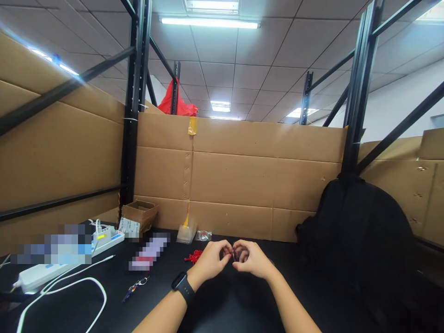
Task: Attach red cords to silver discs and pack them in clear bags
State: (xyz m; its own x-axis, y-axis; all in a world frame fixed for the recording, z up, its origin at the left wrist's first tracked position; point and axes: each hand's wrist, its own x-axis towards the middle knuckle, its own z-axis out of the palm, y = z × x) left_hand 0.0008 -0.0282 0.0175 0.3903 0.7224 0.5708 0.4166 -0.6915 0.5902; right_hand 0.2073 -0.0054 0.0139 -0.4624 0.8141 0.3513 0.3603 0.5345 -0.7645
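Note:
My left hand (212, 260) and my right hand (254, 260) are raised just above the black table, their fingertips almost meeting. Both hands are curled, thumb towards fingers, in a pinch. Between the fingertips is something thin and small with a hint of red, too fine to name. A tangled bunch of red cord (194, 256) lies on the table just beyond my left wrist, which wears a black watch (183, 286). Past the hands sit a small clear plastic packet (203, 236) and a translucent container (186, 232).
A white power strip (113, 238) with cables (100, 289) lies at left, near a keychain (136, 289) and a blurred-out object (150, 252). An open cardboard box (140, 215) stands behind them. A black backpack (360, 236) fills the right; cardboard walls (236, 180) enclose the table.

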